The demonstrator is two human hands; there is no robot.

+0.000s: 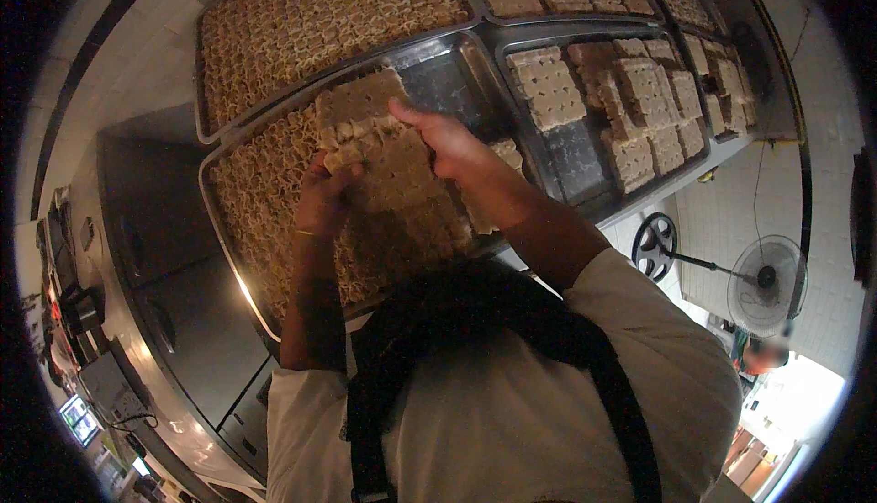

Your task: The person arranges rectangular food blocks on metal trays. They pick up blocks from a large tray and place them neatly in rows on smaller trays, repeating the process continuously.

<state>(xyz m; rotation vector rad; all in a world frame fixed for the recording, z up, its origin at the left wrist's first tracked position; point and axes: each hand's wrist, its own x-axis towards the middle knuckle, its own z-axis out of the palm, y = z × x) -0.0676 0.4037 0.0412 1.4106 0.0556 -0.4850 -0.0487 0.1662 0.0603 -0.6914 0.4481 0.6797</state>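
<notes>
A flat square slab of scored beige dough pieces (361, 105) is raised over a metal tray (452, 74). My left hand (324, 194) grips its lower left edge, where pieces are breaking off. My right hand (448, 137) holds its right edge from above. The tray's left part is covered with small loose beige pieces (265, 192). A bare steel patch shows at the tray's far right.
A tray full of small pieces (311, 19) lies beyond. To the right, trays (571, 151) hold scored square slabs (546, 87). A steel cabinet (183, 320) stands at left. A floor fan (766, 279) and a person (763, 352) are at lower right.
</notes>
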